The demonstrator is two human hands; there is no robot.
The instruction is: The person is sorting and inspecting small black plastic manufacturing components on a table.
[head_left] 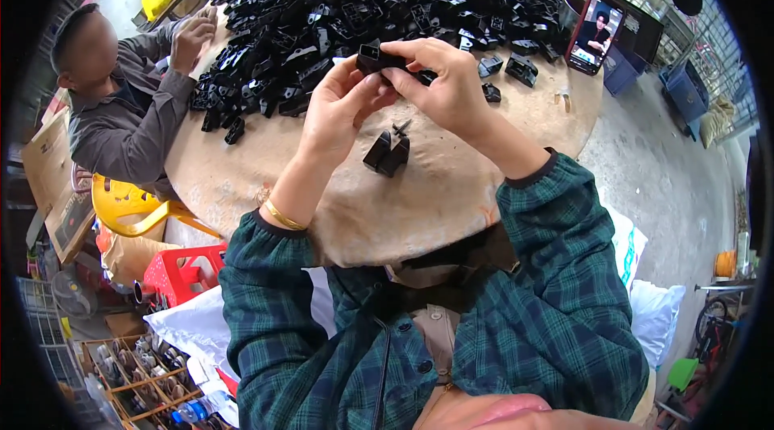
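Note:
Above the near part of the table, both my hands are closed on a small black plastic part [369,56] with a square, hollow end. My left hand [339,110] grips it from the left, thumb along its lower side. Fingers of my right hand [445,83] pinch it from the right and cover much of it. Just below my hands, another black plastic piece [386,156], forked or made of two pieces side by side, lies on the cloth. A small dark cross-shaped bit [401,128] touches or nearly touches its far end.
A large heap of black plastic parts [347,7] covers the far side of the cloth-covered round table [242,188]. A phone [596,33] stands upright at the right edge. On the left sits a co-worker [133,120], hands raised by the heap, near a yellow chair [121,200] and red stool [185,273].

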